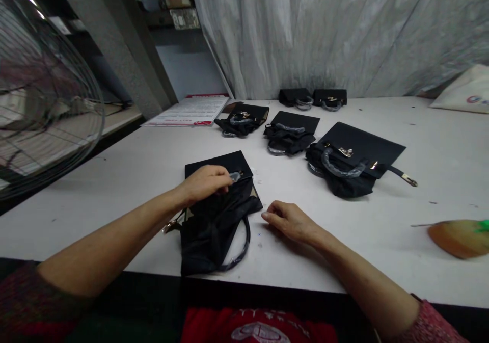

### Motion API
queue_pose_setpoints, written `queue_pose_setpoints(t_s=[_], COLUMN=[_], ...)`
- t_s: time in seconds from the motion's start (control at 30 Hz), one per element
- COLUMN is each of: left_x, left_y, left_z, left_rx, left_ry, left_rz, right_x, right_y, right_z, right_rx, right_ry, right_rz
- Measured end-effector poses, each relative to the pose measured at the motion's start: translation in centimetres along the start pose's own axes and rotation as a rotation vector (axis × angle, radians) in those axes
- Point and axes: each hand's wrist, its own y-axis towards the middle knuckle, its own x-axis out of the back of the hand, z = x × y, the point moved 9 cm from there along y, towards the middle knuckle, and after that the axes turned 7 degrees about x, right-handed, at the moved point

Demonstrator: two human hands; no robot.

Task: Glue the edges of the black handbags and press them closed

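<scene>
A black handbag (210, 231) lies partly unfolded by the table's front edge, its dark lining bunched up and one loop handle (246, 243) toward the right. My left hand (208, 182) is closed over its upper part, gripping the plastic-wrapped far handle (235, 176) near the flap. A metal-tipped strap (171, 226) sticks out on the bag's left side. Just right of the bag, my right hand (288, 220) rests on the white table with fingers curled in; I see nothing in them. The undersides of its fingers are hidden.
More black handbags lie beyond: a large one (351, 152) at right, others (292, 129) (244, 119) mid-table, two (330, 97) by the grey curtain (305, 32). A printed sheet (187, 111) lies back left. A fan (49, 78) stands left; an orange-brown green-topped object (458, 238) lies right.
</scene>
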Motion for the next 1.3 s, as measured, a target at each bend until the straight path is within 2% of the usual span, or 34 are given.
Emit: queue_pose_setpoints(t_s=[0.07,0.13,0.27,0.37,0.43,0.5,0.6,0.67,0.73,0.8,0.83,0.93,0.97,1.03,1.1,1.17,1.23,1.3], left_x=[2.6,4.8,7.8,9.9,11.2,12.6,14.1,14.4,14.0,12.8,11.6,7.5,6.4,6.1,7.5,9.1,9.5,8.5], left_y=[0.1,-0.3,-2.1,-4.5,-6.4,-8.4,-10.8,-11.5,-11.3,-10.2,-9.3,-6.7,-6.1,-5.7,-6.4,-7.6,-8.2,-8.2], left_z=[-0.9,-2.0,-3.6,-5.2,-6.5,-7.6,-8.1,-7.0,-4.4,-0.2,2.3,10.2,11.8,13.6,13.1,10.6,6.8,3.2], left_rx=[0.003,-0.038,-0.118,-0.213,-0.276,-0.351,-0.461,-0.486,-0.482,-0.44,-0.369,-0.053,-0.011,-0.011,-0.08,-0.186,-0.304,-0.396], left_ry=[-0.242,-0.432,-0.706,-0.868,-0.963,-1.019,-1.061,-1.098,-1.153,-1.213,-1.233,-1.153,-1.11,-0.956,-0.706,-0.409,-0.14,0.05], left_rz=[-0.08,-0.129,-0.137,-0.094,-0.06,-0.062,-0.102,-0.134,-0.174,-0.238,-0.267,-0.39,-0.397,-0.49,-0.662,-0.803,-0.807,-0.692], right_x=[-1.6,-2.4,-2.1,-1.2,-0.1,2.2,8.1,13.1,17.0,18.8,18.8,16.6,15.8,14.8,14.4,14.3,14.3,14.2], right_y=[-0.2,-0.3,-0.1,0.1,0.3,0.2,-1.1,-3.1,-5.5,-7.5,-8.1,-8.5,-8.4,-8.3,-8.1,-8.0,-7.9,-7.8], right_z=[0.3,1.0,1.3,0.8,0.9,1.2,2.9,4.4,5.6,6.5,6.8,6.8,6.5,6.1,6.2,6.8,7.2,7.4], right_rx=[-0.057,-0.044,0.002,0.013,0.046,0.066,0.14,0.223,0.317,0.405,0.444,0.505,0.504,0.49,0.487,0.504,0.51,0.501], right_ry=[0.16,0.207,0.09,0.134,0.297,0.472,0.493,0.366,0.246,0.09,-0.003,-0.223,-0.25,-0.261,-0.268,-0.281,-0.292,-0.295], right_rz=[0.05,0.037,-0.133,-0.29,-0.398,-0.503,-0.644,-0.771,-0.864,-0.907,-0.897,-0.777,-0.744,-0.706,-0.686,-0.665,-0.662,-0.661])
